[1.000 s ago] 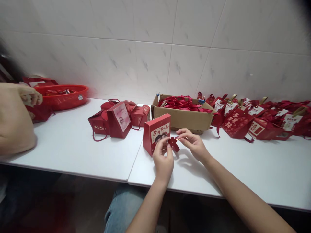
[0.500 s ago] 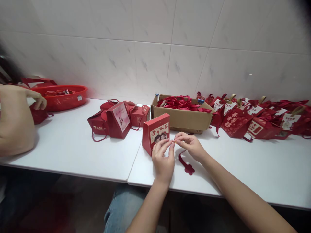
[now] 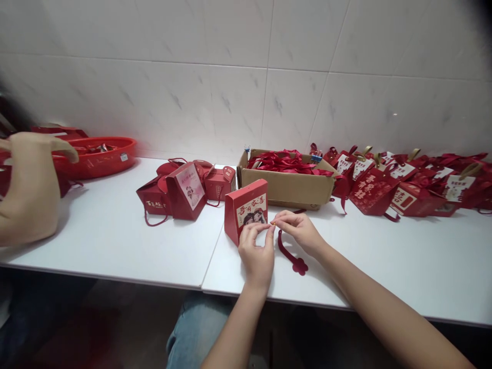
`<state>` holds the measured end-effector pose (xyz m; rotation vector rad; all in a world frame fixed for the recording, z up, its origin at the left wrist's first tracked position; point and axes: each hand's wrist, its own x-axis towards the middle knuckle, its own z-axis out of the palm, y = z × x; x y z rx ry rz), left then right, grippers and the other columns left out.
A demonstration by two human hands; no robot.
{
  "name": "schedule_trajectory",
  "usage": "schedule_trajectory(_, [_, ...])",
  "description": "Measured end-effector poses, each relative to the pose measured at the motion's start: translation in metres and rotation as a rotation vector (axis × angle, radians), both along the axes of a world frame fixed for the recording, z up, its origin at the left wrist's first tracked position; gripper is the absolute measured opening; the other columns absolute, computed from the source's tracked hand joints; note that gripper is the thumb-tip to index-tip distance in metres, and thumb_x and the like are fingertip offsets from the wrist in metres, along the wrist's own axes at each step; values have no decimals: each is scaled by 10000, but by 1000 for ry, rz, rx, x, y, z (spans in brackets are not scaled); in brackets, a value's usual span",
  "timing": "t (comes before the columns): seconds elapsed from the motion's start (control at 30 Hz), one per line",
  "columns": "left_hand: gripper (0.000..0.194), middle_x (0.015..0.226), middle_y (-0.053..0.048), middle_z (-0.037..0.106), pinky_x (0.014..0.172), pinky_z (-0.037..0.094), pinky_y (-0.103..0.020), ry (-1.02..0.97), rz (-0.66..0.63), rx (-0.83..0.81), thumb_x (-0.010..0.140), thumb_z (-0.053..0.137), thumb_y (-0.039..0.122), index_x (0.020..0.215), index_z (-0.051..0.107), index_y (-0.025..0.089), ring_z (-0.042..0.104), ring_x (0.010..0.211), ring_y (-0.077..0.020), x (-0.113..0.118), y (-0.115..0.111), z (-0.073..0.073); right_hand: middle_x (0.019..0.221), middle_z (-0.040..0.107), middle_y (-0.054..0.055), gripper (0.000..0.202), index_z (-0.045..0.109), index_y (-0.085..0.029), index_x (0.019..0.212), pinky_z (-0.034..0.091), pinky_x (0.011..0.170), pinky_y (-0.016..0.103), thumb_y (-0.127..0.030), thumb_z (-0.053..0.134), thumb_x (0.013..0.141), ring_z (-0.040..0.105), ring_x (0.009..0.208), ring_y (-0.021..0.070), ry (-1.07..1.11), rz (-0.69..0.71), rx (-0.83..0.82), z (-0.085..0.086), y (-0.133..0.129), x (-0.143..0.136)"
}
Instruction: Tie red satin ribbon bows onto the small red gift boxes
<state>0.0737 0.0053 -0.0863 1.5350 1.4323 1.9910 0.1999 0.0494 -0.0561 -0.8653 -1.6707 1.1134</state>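
My left hand [image 3: 257, 259] and my right hand [image 3: 302, 231] meet fingertip to fingertip in front of a red gift box [image 3: 246, 207]. Pinched between them is a tiny gold-coloured piece [image 3: 273, 224], too small to make out its kind. The box stands upright, its front printed with characters and two cartoon figures; my left fingers cover its lower right part. Below my right hand, a dark red ribbon strap [image 3: 285, 252] with a flower-shaped end [image 3: 300, 266] lies loose on the white table [image 3: 246, 277].
Behind the box is a cardboard carton [image 3: 295, 187] full of red ribbons [image 3: 284, 163]. Several ribboned gift boxes [image 3: 372, 189] crowd the right; more red boxes [image 3: 186, 192] stand left of centre. At far left, another person's arm [image 3: 31, 189] is beside a red plastic basin [image 3: 111, 159].
The ribbon strap's upper end has shifted left and straightened a little. My hands keep their pinch, nearly in place. The other person's hand has risen over the basin's edge.
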Motion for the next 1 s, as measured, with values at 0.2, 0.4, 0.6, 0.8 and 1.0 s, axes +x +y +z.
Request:
schedule_trajectory(0.2, [80, 810, -29, 590, 784, 480, -305, 1, -58, -59, 802, 596, 240, 757, 585, 175, 580, 807, -155, 0, -1, 0, 822, 616, 29, 211, 679, -211, 720, 432, 789, 321, -411, 644, 774, 574, 804, 164, -30, 37, 94, -1, 0, 1])
schedule_trajectory(0.4, [92, 778, -17, 579, 773, 457, -287, 13, -44, -18, 804, 588, 217, 726, 561, 176, 569, 789, -148, 2, -4, 2, 851, 605, 28, 167, 656, -215, 766, 433, 810, 330, -377, 632, 794, 570, 833, 166, -32, 52, 173, -4, 2, 4])
schedule_trajectory(0.6, [111, 779, -30, 604, 710, 456, -270, -47, -62, -71, 796, 598, 258, 724, 583, 175, 567, 777, -153, 1, -2, 3, 852, 591, 32, 148, 644, -214, 756, 431, 820, 348, -359, 646, 783, 562, 845, 173, -35, 28, 215, -6, 1, 4])
schedule_trajectory(0.8, [142, 813, -29, 591, 674, 462, -247, -113, -201, -131, 822, 564, 308, 873, 560, 175, 574, 757, -136, 4, 0, 1, 854, 592, 28, 192, 647, -212, 749, 441, 810, 333, -402, 645, 775, 556, 837, 165, 43, 47, 144, -1, 6, 10])
schedule_trajectory(1.0, [116, 865, -36, 593, 804, 440, -335, 536, -590, -209, 771, 629, 281, 823, 567, 198, 555, 869, -188, 4, -19, 15, 822, 603, 2, 271, 635, -239, 767, 482, 711, 300, -481, 715, 674, 553, 781, 147, 455, -145, -68, 5, 18, 22])
